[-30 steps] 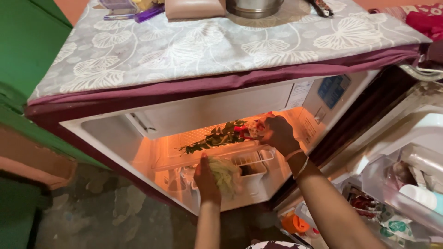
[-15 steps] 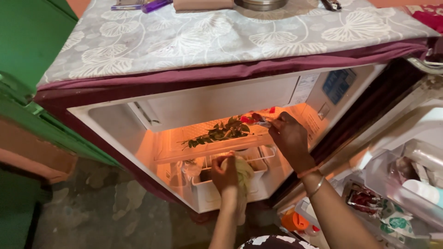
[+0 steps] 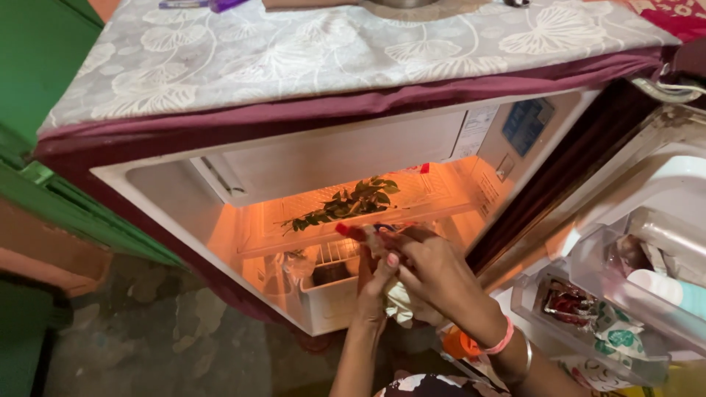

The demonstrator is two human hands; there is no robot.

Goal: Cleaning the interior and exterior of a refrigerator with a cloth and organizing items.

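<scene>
An open fridge (image 3: 169,191) glows orange inside. My right hand (image 3: 434,270) is in front of the lower shelf, shut on a small clear packet with red pieces (image 3: 362,232). Just beneath it, my left hand (image 3: 373,290) grips a pale green bundle (image 3: 398,306), mostly hidden by the right hand. The two hands touch, above the white drawer (image 3: 329,305). A leafy green sprig (image 3: 346,204) lies on the wire shelf behind them.
The fridge door (image 3: 662,191) stands open at right, its shelves holding packets (image 3: 581,305), a white container (image 3: 662,287) and an orange-capped bottle (image 3: 460,342). A leaf-patterned cloth (image 3: 331,51) covers the fridge top. A green door (image 3: 37,59) is at left, over a stone floor (image 3: 169,345).
My right hand has come down from the upper shelf with the red packet and now meets my left hand, which has lifted the pale green bundle out from the drawer front.
</scene>
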